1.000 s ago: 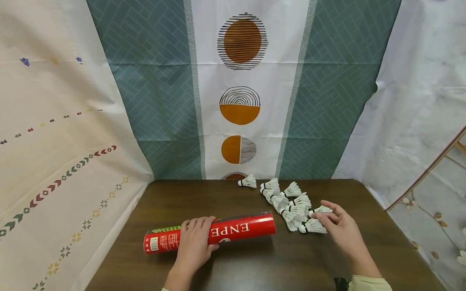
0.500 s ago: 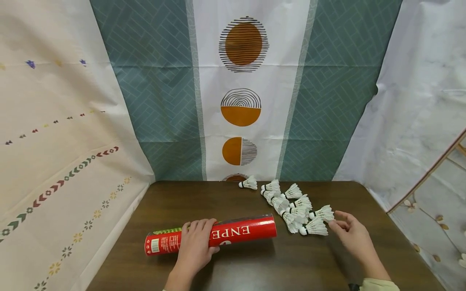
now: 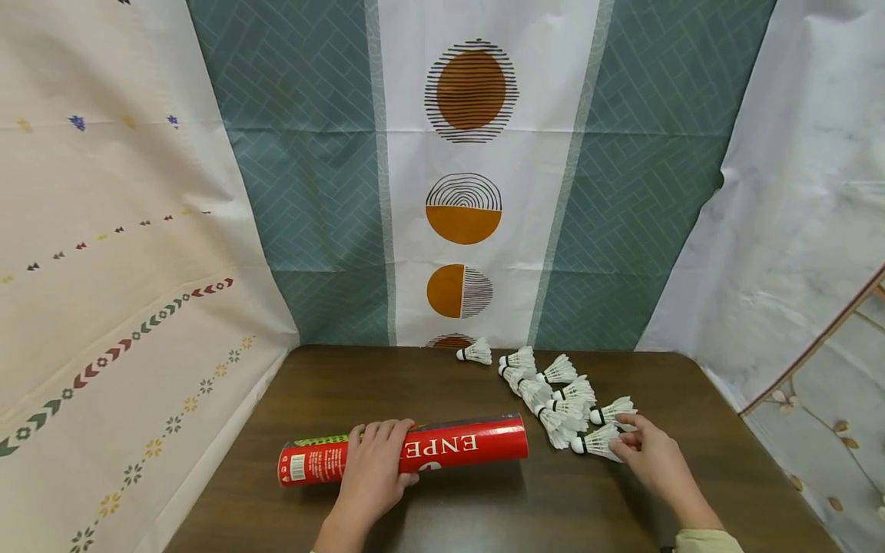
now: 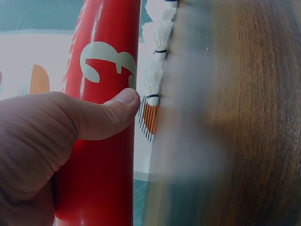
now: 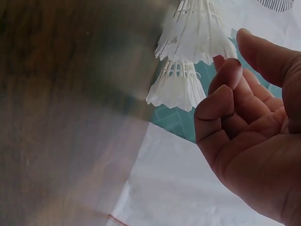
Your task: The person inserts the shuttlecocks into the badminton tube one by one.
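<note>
A red printed shuttlecock tube (image 3: 463, 444) lies crosswise on the brown table, with my left hand (image 3: 373, 468) gripping it around the middle. In the left wrist view the thumb (image 4: 110, 113) presses along the tube's red side. My right hand (image 3: 653, 457) is at the feathered end of the nearest white shuttlecock (image 3: 596, 443), fingertips right at the skirt's edge. The right wrist view has the thumb apart from the bent fingers, beside that skirt (image 5: 197, 37). Just behind it lies another shuttlecock (image 3: 611, 411).
Several shuttlecocks (image 3: 563, 403) are heaped to the right of the tube's end. One lone shuttlecock (image 3: 475, 351) lies at the table's back edge. Patterned cloths (image 3: 332, 192) hang behind and at both sides of the table (image 3: 470, 514).
My right hand has drawn back right from above the shuttlecocks, then moved in to the nearest one's feathers. That shuttlecock has turned slightly toward me. My left hand keeps its grip on the tube.
</note>
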`<action>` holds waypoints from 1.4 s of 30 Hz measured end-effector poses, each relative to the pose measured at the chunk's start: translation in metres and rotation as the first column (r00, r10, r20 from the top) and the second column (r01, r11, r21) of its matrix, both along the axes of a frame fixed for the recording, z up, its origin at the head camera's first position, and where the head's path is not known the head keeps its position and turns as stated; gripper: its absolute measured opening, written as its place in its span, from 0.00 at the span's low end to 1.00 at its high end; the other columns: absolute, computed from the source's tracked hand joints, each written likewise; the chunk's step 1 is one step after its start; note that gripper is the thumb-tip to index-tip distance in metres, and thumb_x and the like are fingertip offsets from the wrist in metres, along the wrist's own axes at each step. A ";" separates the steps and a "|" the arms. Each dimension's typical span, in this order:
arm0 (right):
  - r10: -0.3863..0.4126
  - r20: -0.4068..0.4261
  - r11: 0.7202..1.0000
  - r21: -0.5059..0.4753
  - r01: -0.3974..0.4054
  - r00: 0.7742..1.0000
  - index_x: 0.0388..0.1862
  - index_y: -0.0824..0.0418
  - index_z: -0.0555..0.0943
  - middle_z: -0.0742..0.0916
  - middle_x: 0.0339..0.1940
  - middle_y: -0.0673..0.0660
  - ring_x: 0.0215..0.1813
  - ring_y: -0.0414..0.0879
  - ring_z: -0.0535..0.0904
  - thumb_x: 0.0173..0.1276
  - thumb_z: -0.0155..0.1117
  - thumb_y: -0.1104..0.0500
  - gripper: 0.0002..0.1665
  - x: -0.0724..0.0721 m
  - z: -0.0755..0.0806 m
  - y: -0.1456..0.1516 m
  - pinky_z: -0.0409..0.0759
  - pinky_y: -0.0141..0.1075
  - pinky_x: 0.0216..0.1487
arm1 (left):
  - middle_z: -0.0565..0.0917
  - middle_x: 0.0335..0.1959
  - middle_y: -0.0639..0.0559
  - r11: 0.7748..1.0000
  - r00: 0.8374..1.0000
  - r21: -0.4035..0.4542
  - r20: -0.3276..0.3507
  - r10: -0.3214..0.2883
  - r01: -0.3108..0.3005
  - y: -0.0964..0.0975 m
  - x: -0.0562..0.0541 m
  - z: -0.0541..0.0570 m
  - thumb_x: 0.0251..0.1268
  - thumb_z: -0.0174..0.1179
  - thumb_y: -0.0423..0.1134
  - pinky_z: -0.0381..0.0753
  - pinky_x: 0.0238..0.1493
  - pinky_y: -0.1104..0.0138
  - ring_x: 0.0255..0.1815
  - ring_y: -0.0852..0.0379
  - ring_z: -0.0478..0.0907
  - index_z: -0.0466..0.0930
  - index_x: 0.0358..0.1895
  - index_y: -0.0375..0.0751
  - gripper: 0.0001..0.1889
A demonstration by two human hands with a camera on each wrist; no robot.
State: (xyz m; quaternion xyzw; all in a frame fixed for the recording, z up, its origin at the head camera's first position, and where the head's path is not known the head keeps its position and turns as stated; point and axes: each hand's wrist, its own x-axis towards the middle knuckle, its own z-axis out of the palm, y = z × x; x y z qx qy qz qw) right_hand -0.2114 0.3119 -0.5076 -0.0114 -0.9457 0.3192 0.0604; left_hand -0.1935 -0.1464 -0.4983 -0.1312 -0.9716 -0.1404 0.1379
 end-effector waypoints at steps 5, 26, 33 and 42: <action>-0.006 -0.055 1.000 0.012 0.007 0.998 0.67 0.66 0.80 0.95 0.40 0.57 0.41 0.47 0.90 0.70 0.75 0.61 0.28 0.004 0.001 0.000 0.81 0.39 0.40 | 0.87 0.60 0.46 1.000 1.000 -0.004 -0.002 -0.004 0.004 0.001 0.001 0.002 0.39 0.90 0.50 0.71 0.68 0.34 0.61 0.41 0.80 0.78 0.66 0.49 0.45; 0.023 -0.153 0.979 -0.197 -0.053 0.988 0.65 0.64 0.83 0.95 0.41 0.58 0.36 0.27 0.83 0.70 0.77 0.61 0.26 0.017 0.023 -0.015 0.80 0.30 0.35 | 0.87 0.60 0.46 1.000 1.000 -0.005 0.005 -0.007 0.007 0.002 -0.002 -0.003 0.39 0.90 0.51 0.71 0.68 0.35 0.61 0.41 0.80 0.78 0.65 0.50 0.45; 0.076 -0.082 0.937 -0.336 -0.100 0.994 0.65 0.63 0.83 0.94 0.45 0.60 0.38 0.31 0.86 0.71 0.75 0.60 0.25 0.013 0.033 -0.043 0.83 0.30 0.39 | 0.86 0.60 0.46 1.000 1.000 -0.003 0.026 -0.005 0.005 0.003 -0.002 -0.005 0.40 0.90 0.52 0.70 0.69 0.35 0.62 0.41 0.80 0.77 0.66 0.51 0.45; 0.151 -0.090 0.880 -0.441 -0.176 0.984 0.64 0.65 0.83 0.94 0.43 0.61 0.36 0.33 0.85 0.70 0.76 0.62 0.25 0.008 0.034 -0.075 0.82 0.30 0.39 | 0.86 0.61 0.46 1.000 0.999 -0.001 0.030 -0.013 0.013 0.004 0.000 -0.007 0.41 0.89 0.51 0.70 0.69 0.35 0.63 0.41 0.80 0.77 0.66 0.50 0.45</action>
